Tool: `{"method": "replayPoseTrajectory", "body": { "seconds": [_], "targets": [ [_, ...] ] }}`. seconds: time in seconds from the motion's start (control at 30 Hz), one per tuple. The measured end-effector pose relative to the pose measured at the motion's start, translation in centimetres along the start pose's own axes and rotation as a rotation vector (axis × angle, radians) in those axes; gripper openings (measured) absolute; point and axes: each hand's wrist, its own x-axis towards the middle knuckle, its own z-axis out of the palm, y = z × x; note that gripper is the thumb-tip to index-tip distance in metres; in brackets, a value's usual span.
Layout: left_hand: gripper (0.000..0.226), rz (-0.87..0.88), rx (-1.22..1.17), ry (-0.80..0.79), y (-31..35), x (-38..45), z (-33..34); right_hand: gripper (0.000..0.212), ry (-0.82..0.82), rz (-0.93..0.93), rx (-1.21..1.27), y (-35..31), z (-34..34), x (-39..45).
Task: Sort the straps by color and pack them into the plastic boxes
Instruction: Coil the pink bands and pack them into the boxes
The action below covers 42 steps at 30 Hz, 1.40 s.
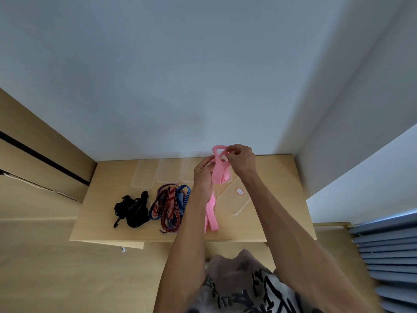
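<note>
Both hands are up at the centre of the frame, the left hand (203,171) and right hand (241,160) each pinching the pink strap (220,170), coiling it, I'd guess, above the open box (234,197). If either pinch slackens the springy loop could unwind and flop onto the pink straps (211,215) below, or knock the light box askew. Left of them lie the striped straps (170,205) and black straps (132,210); three clear boxes (168,171) line the pale wooden desk (277,177) against a plain grey wall (180,75).
</note>
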Motion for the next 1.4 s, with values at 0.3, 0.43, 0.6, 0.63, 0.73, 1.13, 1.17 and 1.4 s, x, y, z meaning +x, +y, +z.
{"method": "replayPoseTrajectory", "body": {
  "seconds": [0.3,0.43,0.6,0.63,0.73,1.13,1.17,1.4],
  "targets": [
    [0.029,-0.045,-0.123,0.031,0.1,-0.1,-0.4,0.014,0.003,0.062,-0.01,-0.1,0.7,0.4],
    [0.029,0.006,0.031,0.054,0.2,0.3,-0.2,0.025,-0.104,0.087,0.011,0.0,0.7,0.5],
    [0.038,0.007,-0.009,0.021,-0.5,0.5,-0.2,0.029,-0.132,0.001,-0.083,0.1,0.5,0.6],
    [0.042,0.001,-0.017,0.022,-0.6,0.6,-0.3,0.03,-0.149,-0.019,-0.095,0.0,0.5,0.5],
    [0.047,-0.007,0.0,0.047,-0.6,1.0,-0.5,0.027,-0.165,-0.025,-0.084,-0.3,0.8,0.4],
    [0.045,0.146,0.264,0.138,1.3,1.3,1.0,0.008,0.11,0.06,0.237,0.3,1.1,0.0],
    [0.041,0.201,0.259,0.191,1.8,1.2,1.2,0.01,0.123,0.026,0.216,0.1,1.0,0.0],
    [0.021,0.746,0.858,0.037,5.3,-0.3,2.0,0.018,0.069,-0.186,0.152,-1.8,0.4,0.4]
  ]
}}
